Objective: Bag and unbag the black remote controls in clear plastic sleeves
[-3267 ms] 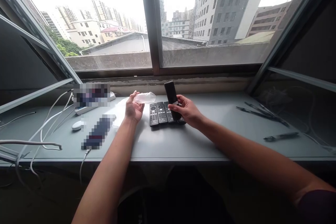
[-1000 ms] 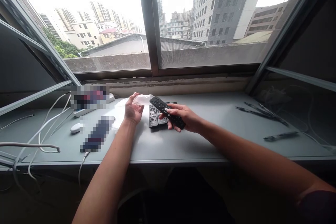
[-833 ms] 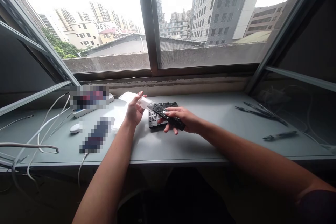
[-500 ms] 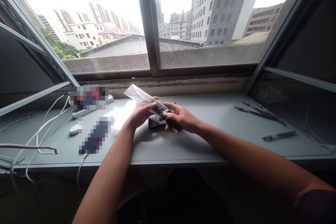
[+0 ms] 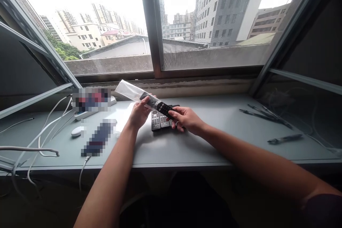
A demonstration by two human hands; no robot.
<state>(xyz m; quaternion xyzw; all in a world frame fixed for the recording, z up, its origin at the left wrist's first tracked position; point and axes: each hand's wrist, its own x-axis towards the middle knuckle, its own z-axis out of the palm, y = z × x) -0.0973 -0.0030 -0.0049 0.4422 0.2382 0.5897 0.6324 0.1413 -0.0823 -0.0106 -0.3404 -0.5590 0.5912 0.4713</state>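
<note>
A black remote control (image 5: pixel 165 109) is held at a slant above the desk, its upper part inside a clear plastic sleeve (image 5: pixel 130 90). My left hand (image 5: pixel 140 113) is closed on the sleeve and the covered part of the remote, thumb on top. My right hand (image 5: pixel 184 119) grips the bare lower end between thumb and fingers. Beneath them, black remotes (image 5: pixel 160 123) lie side by side on the desk, partly hidden by the held remote and my right hand.
The grey desk (image 5: pixel 213 146) runs below a window. At left are a white power strip (image 5: pixel 93 111), cables (image 5: pixel 42 131), a white mouse-like object (image 5: pixel 77 131) and a blurred-out dark object (image 5: pixel 97 139). Several pens (image 5: pixel 264 117) lie at right, with another pen (image 5: pixel 284 139) nearer.
My left hand has slid up and left along the sleeve. The sleeve has moved with it, and more of the remote's button face now shows bare. My right hand has stayed nearly in place.
</note>
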